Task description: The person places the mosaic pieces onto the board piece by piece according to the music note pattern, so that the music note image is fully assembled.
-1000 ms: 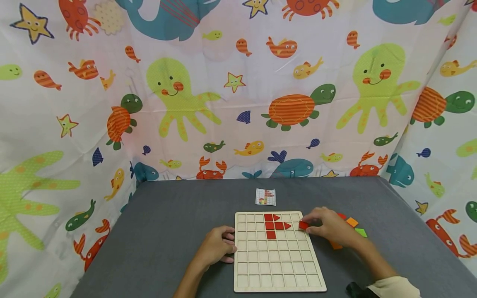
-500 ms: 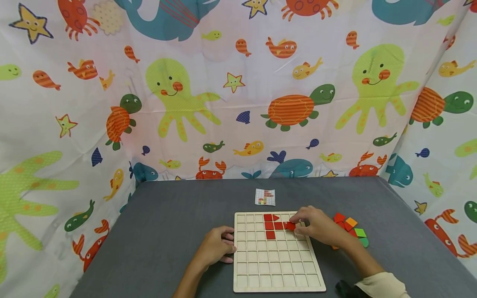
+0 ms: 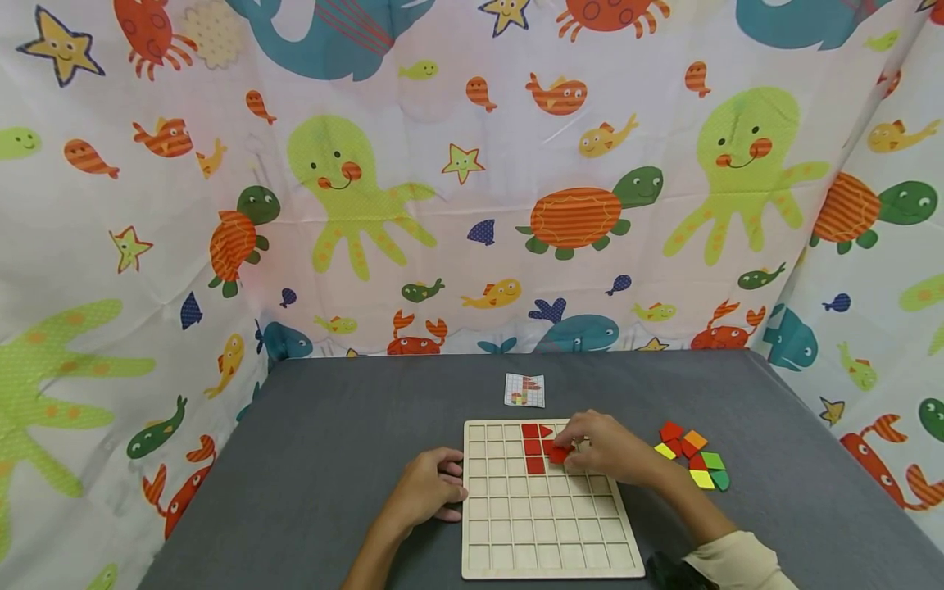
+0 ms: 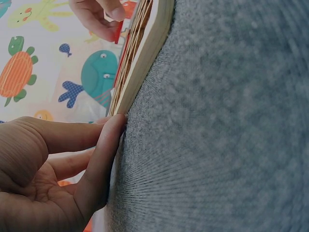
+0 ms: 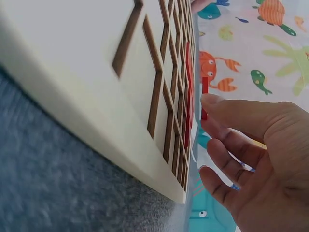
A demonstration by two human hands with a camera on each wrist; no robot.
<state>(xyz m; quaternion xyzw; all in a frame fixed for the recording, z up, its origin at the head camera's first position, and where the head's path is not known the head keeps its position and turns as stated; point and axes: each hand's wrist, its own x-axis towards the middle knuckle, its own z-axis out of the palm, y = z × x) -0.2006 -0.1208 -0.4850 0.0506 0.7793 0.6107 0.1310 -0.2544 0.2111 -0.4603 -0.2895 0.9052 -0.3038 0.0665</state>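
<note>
In the head view my right hand [image 3: 610, 447] is over the upper part of a pale wooden grid board [image 3: 516, 533], pinching a red tile [image 3: 558, 453]. The right wrist view shows this tile [image 5: 205, 84] edge-on between thumb and fingertips, held just off the board's face. Several red tiles [image 3: 533, 447] lie in the upper cells, with a small red triangle [image 3: 545, 430] in the top row. My left hand [image 3: 430, 489] rests at the board's left edge, thumb and fingertips touching it. In the left wrist view, fingertips [image 4: 116, 121] meet at the board's side.
Right of the board lies a loose group of red, orange, yellow and green tiles [image 3: 693, 455]. A small printed card [image 3: 525, 390] with a grid pattern lies beyond the board on the grey table cover [image 3: 369, 410]. A curtain with sea animals [image 3: 413, 188] hangs behind.
My right hand has carried the red tile leftward from the board's right edge to the red tiles in the upper cells. More of the loose tiles now show. My left hand has stayed put.
</note>
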